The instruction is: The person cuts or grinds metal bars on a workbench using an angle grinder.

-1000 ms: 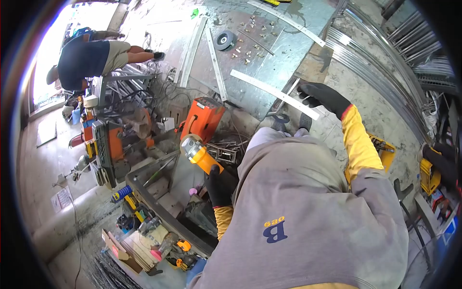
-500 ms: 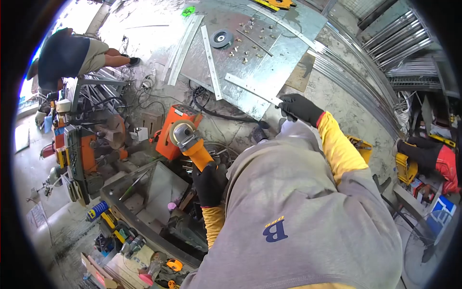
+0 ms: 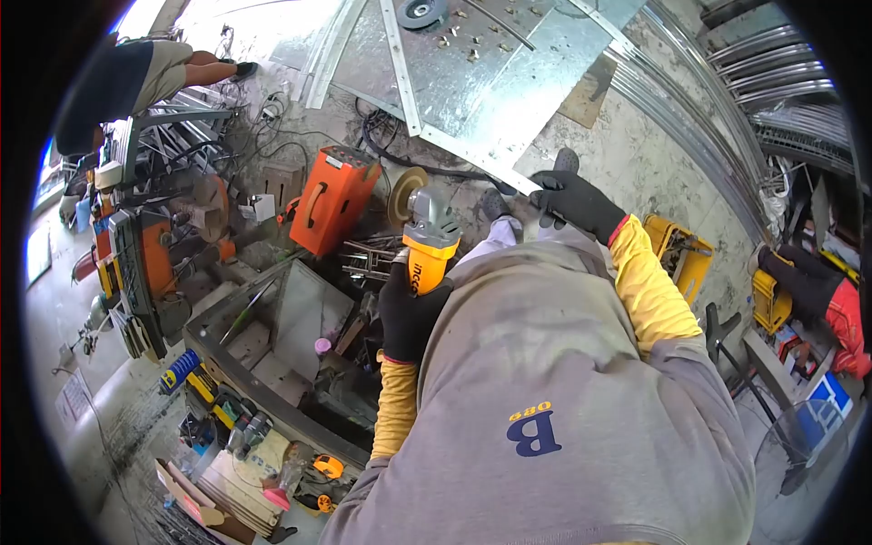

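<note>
My left hand (image 3: 409, 313), in a black glove, is closed around the orange and grey body of an angle grinder (image 3: 429, 250). The grinder's tan disc (image 3: 405, 196) points up and to the left, with nothing touching it. My right hand (image 3: 583, 205), gloved too, grips the near end of a flat metal strip (image 3: 477, 156). This strip slants away to the left along the near edge of a metal sheet (image 3: 509, 91). Its far end meets or overlaps a second strip (image 3: 400, 68) on the sheet; which one cannot be told.
An orange case (image 3: 334, 200) stands beyond the grinder. Black cable (image 3: 400, 156) runs across the floor. A dark-rimmed bin (image 3: 227, 386) holds scrap at left. A yellow crate (image 3: 681, 259) and long metal profiles (image 3: 690, 136) lie right. One person stands far left; another is at right.
The grinder has moved right and turned more upright, showing its disc side-on. My right hand still holds the strip, whose far end now reaches the second strip. The camera view has shifted downward.
</note>
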Tool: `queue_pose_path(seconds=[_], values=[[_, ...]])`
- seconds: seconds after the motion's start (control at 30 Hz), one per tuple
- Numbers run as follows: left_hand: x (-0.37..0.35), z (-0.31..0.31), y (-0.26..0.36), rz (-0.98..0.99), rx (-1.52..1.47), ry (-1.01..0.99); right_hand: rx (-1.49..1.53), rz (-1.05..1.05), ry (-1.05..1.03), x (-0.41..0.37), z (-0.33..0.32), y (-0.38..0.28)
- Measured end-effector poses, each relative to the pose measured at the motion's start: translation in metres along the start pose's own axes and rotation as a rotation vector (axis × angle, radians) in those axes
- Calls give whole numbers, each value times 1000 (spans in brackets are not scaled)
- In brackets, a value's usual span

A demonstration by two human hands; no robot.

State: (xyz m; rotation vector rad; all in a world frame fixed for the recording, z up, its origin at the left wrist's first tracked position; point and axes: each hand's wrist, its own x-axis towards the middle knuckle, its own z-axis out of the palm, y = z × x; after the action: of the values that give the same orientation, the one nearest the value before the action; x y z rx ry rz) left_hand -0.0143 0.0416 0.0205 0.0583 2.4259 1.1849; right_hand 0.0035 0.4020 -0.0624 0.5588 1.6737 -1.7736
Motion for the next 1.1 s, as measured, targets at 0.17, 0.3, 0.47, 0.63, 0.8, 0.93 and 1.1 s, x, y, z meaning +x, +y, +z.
queue_pose_path(seconds=[0.17,0.3,0.47,0.63,0.8,0.93,1.1], values=[[2,3,11,92,170,7,-70,-51,31,18,1,-4],[5,8,9,109,247,25,-17,-217,27,33,1,-10],[7,11,13,152,337,56,-204,-47,47,23,5,-18],[7,9,14,147,371,0,-126,59,11,13,17,-33],[8,14,24,149,366,23,-193,-54,125,20,29,-19],[10,16,23,180,449,2,-410,-220,306,24,38,-1],[14,20,28,170,437,-21,-421,-204,310,22,41,-6]])
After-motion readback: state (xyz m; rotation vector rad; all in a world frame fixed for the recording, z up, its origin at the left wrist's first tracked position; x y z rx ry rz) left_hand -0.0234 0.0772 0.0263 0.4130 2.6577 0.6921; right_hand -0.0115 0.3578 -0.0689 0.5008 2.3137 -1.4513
